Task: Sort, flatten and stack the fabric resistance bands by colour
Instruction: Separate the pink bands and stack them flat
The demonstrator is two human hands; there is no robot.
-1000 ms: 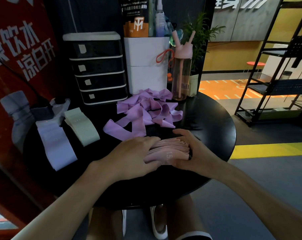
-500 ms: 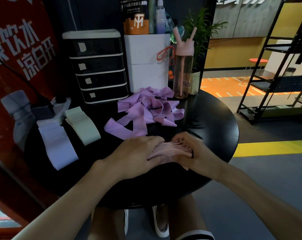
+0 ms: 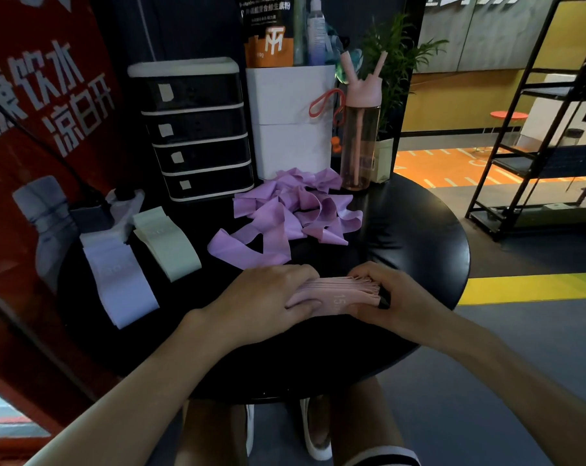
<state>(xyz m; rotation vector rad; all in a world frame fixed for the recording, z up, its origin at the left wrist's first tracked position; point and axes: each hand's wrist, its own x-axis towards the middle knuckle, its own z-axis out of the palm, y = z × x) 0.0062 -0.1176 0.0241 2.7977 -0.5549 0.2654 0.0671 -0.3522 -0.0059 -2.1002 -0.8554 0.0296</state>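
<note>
Round black surface point(image 3: 419, 237) beside red banner point(image 3: 33, 95), shelf rack point(image 3: 537, 146) beyond; white bin point(image 3: 291, 129) holds pouch point(image 3: 268, 31) and spray bottle point(image 3: 315, 28); at near edge, left hand point(image 3: 268, 294) presses flat on pink bands point(image 3: 335, 289), right hand point(image 3: 395, 294) curled round their end.

A: Pink band stack point(image 3: 338, 292)?
B: Left hand point(image 3: 268, 294) presses its left end; right hand point(image 3: 395, 297) grips the right end.
A: Beyond the hands?
B: Loose purple bands point(image 3: 285, 210); green band stack point(image 3: 167, 243) left of the left hand.
</note>
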